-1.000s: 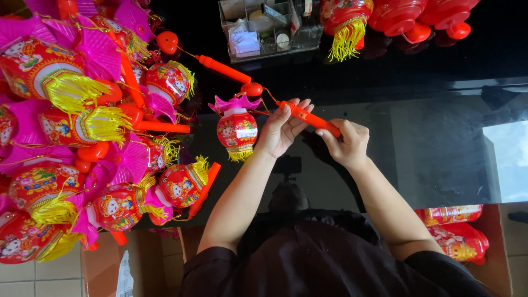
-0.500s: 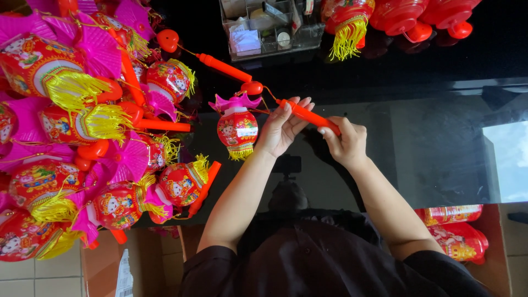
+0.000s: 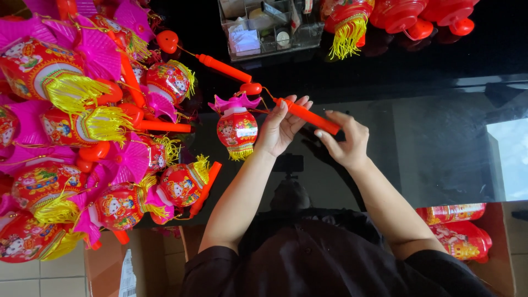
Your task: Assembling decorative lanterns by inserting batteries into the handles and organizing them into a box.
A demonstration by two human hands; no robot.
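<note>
A person at a glossy black table (image 3: 440, 143) holds a slim red handle stick (image 3: 309, 117) between both hands, a small red paper lantern (image 3: 237, 128) with a pink frilled top and yellow fringe hanging from its end by a short cord. The left hand (image 3: 279, 131) is closed loosely round the stick's lantern end, fingers curled over it near the cord. The right hand (image 3: 345, 142) pinches the far end between thumb and fingertips, the other fingers lifted clear. The lantern dangles just left of the left hand, above the tabletop, apart from everything else.

The work looks to be at the handle stage. The lantern is already strung to the stick, and both hands are busy with the stick itself, though whether they are twisting, pressing or only checking it cannot be told. Judging by the grip, whatever comes next calls for a steady hold at the cord end, so the lantern does not swing into the heap beside it.

That heap of finished lanterns (image 3: 82, 143) — red bodies, pink fans, yellow tassels, red sticks — fills the table's left side. A second stick with a heart-shaped tip (image 3: 223, 67) lies just beyond the hands. At the far edge stand a clear plastic organiser box (image 3: 236, 52) and more red lanterns (image 3: 347, 22); flat-packed lanterns sit in a cardboard carton (image 3: 495, 258) at the person's right.
</note>
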